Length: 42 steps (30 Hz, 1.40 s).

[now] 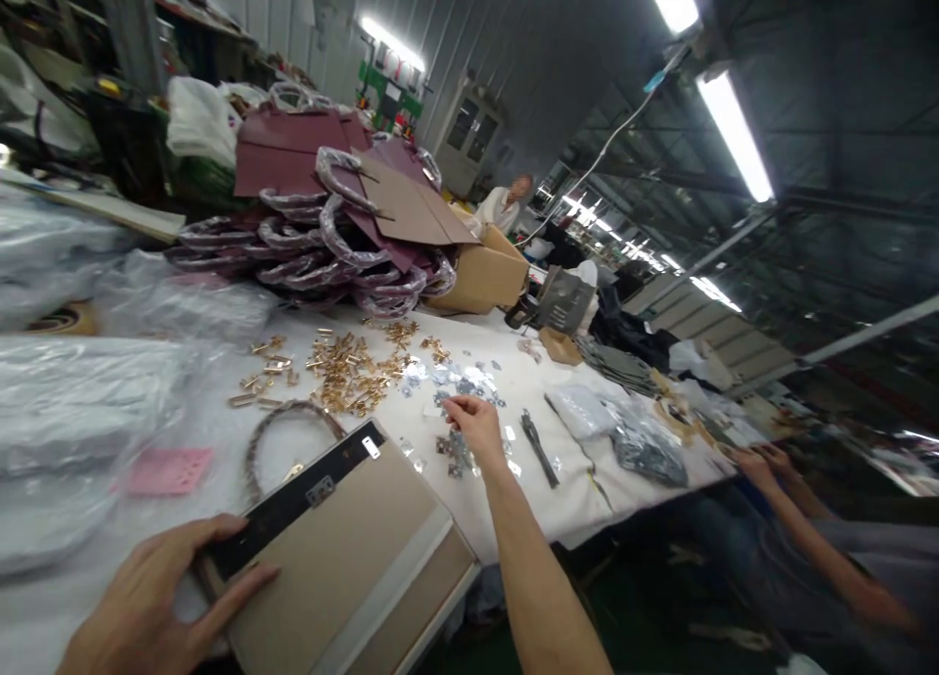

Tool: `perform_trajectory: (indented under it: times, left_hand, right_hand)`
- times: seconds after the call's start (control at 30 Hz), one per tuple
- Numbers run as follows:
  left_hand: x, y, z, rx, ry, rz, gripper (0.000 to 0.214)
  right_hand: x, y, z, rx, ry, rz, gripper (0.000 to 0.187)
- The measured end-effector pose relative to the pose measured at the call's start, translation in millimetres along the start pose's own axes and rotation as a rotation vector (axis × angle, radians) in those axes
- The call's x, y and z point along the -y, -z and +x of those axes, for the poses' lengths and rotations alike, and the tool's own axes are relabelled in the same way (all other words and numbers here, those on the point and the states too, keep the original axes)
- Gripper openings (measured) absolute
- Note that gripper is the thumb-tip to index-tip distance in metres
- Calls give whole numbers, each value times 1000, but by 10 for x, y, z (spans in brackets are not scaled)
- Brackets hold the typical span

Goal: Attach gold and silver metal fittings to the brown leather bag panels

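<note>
A tan bag panel (352,567) with a black top strip lies tilted at the table's front edge. My left hand (165,582) grips its left corner, fingers over the face. A flat metal plate (321,491) sits on the strip, with a white-looking piece (371,447) farther along. The bag's curved brown handle (256,440) rests behind it, wrapped in clear film. My right hand (476,426) is pinched closed over small silver metal plates (459,450); whatever is between its fingertips is too small to name. Gold metal fittings (352,372) lie scattered to the left of that hand.
Pliers-like dark tool (539,448) lies right of my forearm. Purple bag parts (293,152) with wrapped handles are piled behind, beside a cardboard box (488,274). Plastic-wrapped stacks (80,401) fill the left. A co-worker's hands (763,465) are at the table's right edge.
</note>
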<state>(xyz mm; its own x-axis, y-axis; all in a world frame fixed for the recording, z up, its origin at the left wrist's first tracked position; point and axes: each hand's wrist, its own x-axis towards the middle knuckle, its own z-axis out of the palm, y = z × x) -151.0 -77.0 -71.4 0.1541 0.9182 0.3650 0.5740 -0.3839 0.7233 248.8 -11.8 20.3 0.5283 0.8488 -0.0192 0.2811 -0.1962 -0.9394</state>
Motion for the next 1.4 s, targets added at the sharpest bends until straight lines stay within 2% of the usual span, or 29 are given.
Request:
perform_trajectory:
  times: [0.1, 0.17, 0.23, 0.33, 0.37, 0.43, 0.57, 0.73, 1.0, 1.4]
  left_hand:
    - [-254, 129, 38, -15, 17, 21, 49]
    - [-359, 201, 64, 18, 11, 17, 47]
    - [-406, 251, 77, 57, 25, 12, 45]
    - [-428, 283, 65, 63, 31, -12, 45]
    - [-433, 284, 57, 57, 29, -21, 45]
    - [-442, 278, 42, 47, 30, -36, 45]
    - [-448, 270, 31, 43, 50, -62, 46]
    - [-430, 271, 33, 49, 72, -84, 43]
    - [-434, 259, 34, 53, 87, -92, 43]
    - [-451, 239, 15, 27, 157, -96, 41]
  right_hand:
    - [152, 28, -114, -37, 55, -24, 41]
    - [275, -105, -278, 34, 95, -28, 36]
    - [407, -341, -541, 261, 140, -8, 31]
    - [571, -758, -1040, 700, 152, 53, 24]
    - [602, -885, -1189, 803, 153, 48, 22]
    - [629, -1097, -1404, 907, 199, -11, 19]
    - [607, -1308, -1515, 928, 334, -144, 16]
    - [592, -1353, -1506, 915, 440, -209, 17]
    - [567, -1426, -1559, 845, 517, -261, 17]
    - [630, -1505, -1591, 796, 452, -380, 18]
